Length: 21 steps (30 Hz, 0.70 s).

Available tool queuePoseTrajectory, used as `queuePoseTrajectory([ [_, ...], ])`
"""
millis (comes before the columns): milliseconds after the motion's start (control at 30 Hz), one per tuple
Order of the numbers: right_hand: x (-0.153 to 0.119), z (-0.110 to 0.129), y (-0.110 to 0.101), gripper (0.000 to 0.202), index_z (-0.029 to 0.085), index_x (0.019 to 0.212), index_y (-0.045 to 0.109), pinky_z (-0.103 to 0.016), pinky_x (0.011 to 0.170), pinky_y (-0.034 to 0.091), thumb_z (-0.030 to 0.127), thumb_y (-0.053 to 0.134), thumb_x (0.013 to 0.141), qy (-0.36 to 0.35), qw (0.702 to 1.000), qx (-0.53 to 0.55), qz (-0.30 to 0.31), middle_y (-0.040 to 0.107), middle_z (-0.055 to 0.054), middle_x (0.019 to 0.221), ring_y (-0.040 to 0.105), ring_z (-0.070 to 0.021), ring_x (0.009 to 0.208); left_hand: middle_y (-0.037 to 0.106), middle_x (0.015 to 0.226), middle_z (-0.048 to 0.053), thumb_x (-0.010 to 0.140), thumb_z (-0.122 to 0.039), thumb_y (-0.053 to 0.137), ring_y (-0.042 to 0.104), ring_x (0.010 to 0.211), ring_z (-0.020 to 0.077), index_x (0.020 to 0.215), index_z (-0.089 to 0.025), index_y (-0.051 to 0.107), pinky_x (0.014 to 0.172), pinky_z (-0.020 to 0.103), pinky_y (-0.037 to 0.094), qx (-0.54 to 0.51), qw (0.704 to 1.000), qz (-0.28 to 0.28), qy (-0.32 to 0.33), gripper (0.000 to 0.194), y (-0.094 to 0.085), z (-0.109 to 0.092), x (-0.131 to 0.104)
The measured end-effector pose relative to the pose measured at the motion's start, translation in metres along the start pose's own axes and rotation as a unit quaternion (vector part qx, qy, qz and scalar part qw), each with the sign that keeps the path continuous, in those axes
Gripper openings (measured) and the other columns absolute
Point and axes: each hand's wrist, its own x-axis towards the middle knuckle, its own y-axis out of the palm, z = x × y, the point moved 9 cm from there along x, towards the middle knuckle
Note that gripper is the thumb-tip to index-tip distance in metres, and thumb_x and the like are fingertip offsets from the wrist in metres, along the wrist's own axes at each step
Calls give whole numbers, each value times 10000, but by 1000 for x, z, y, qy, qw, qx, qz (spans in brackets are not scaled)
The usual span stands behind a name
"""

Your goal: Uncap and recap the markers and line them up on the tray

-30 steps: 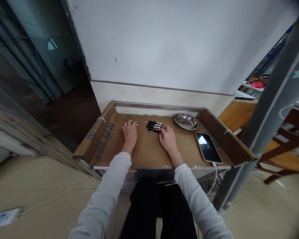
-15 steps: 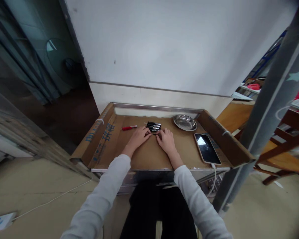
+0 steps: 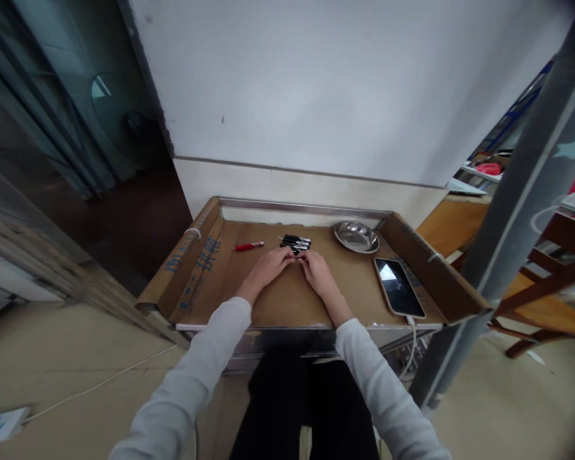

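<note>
By blk pens (image 3: 297, 241): L hand (image 3: 273, 262) nr R hand (image 3: 315, 267).

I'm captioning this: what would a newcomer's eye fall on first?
Likely the left hand and right hand, nearly meeting at the near side of the black pens. Then the red pen, lying apart on the cardboard to their left. The shiny metal bowl stands out at the back right, beyond the phone.

Bare left hand (image 3: 271, 263), one; bare right hand (image 3: 318, 271), one. Slim red pen (image 3: 248, 246), one: beyond the left hand, leftward. Slim black pens (image 3: 297, 241), at least three, exact count unclear: just beyond both hands. Round shiny metal bowl (image 3: 357, 237), one, and pale-edged black smartphone (image 3: 400, 291), one: right of the right hand.
</note>
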Motion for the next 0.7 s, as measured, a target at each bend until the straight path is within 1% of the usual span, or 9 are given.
queuePoseTrajectory([
  [167,0,4,-1,178,182,991,553,-320,821,431,213,408,894,-25,998,65,-4,609,-84,968,549,-196,915,614,939,25,880,-246,457,588,892,158,979,-212,509,804,286,456,-37,999,-3,-13,118,-1,-2,1],
  [267,-1,4,-3,173,200,975,569,-320,836,432,218,420,888,-25,997,74,-2,616,-70,972,554,-192,926,619,969,41,891,-263,429,587,922,164,1045,-203,497,841,303,452,-19,999,-23,-15,178,-5,-4,3],
  [367,-2,-6,-11,176,200,953,580,-321,821,432,206,419,883,19,998,50,-31,622,-72,945,560,-196,905,594,1129,69,904,-215,368,544,1056,182,1147,-196,486,936,344,402,49,998,-45,-5,270,-6,-5,4],
  [400,-3,-11,-15,178,195,951,581,-318,812,432,204,417,882,40,997,41,-46,625,-76,938,563,-197,896,568,1192,72,900,-184,357,516,1109,183,1183,-197,477,968,351,376,72,997,-39,5,307,-4,-6,5],
  [467,-5,-23,-22,180,187,945,580,-307,788,431,207,412,884,84,993,27,-74,634,-79,923,570,-194,875,531,1264,67,884,-143,366,473,1173,176,1229,-202,464,1002,351,340,106,994,-10,25,363,3,-7,5],
  [500,-7,-28,-24,181,184,939,581,-300,779,429,210,410,885,103,991,20,-84,638,-80,919,573,-192,869,529,1270,64,880,-149,384,468,1179,176,1236,-204,465,1002,351,335,118,992,3,32,370,6,-7,5],
  [567,-11,-36,-28,184,181,927,584,-287,762,423,214,408,887,131,987,1,-97,647,-81,908,576,-188,856,564,1219,58,879,-218,436,488,1141,189,1206,-212,500,973,363,348,138,990,16,35,333,9,-8,4],
  [633,-14,-41,-29,187,179,929,588,-277,748,418,215,409,887,151,983,-21,-98,652,-81,894,579,-183,841,609,1122,47,872,-314,477,517,1072,203,1120,-222,561,931,375,365,147,988,20,32,278,9,-8,2],
  [700,-16,-41,-29,186,180,936,590,-270,738,416,216,414,887,160,982,-36,-91,656,-80,883,583,-179,831,627,1045,35,876,-352,474,536,1017,200,1041,-228,598,910,375,374,144,989,21,33,241,7,-10,1],
])
